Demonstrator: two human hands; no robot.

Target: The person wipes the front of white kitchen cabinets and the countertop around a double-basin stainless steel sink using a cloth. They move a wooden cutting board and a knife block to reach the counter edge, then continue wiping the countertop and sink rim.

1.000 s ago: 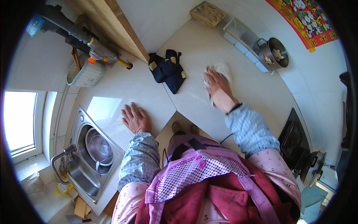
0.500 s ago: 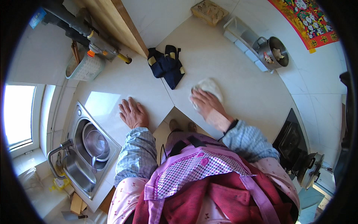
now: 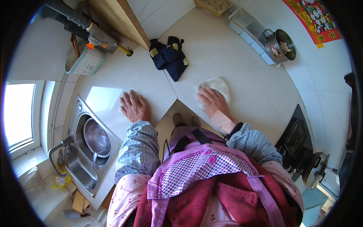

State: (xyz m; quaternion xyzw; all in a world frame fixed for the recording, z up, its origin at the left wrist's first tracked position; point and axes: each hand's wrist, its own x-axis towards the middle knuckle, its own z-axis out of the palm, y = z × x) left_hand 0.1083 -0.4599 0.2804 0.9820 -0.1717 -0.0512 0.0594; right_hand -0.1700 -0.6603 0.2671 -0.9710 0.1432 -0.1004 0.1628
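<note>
My right hand (image 3: 212,101) presses a folded whitish cloth (image 3: 221,86) onto the pale countertop (image 3: 242,102), its fingers lying over the cloth's near left part. The cloth's far edge shows beyond the fingers. My left hand (image 3: 135,107) rests flat on the counter to the left, fingers spread and holding nothing. Between and beyond the two hands lies a dark navy fabric item (image 3: 169,56) with yellowish patches, near the counter's inner corner seam.
At the left is a steel sink (image 3: 81,172) with a clear strainer or bowl (image 3: 97,140) and a faucet (image 3: 56,151). Far right stand a clear bin (image 3: 247,24) and a metal pot (image 3: 280,53). A black stove (image 3: 295,136) borders the right. A wooden panel (image 3: 128,19) rises behind.
The right hand and cloth have shifted slightly to the right over the counter. The left hand stays planted. The whole view has tilted a little.
</note>
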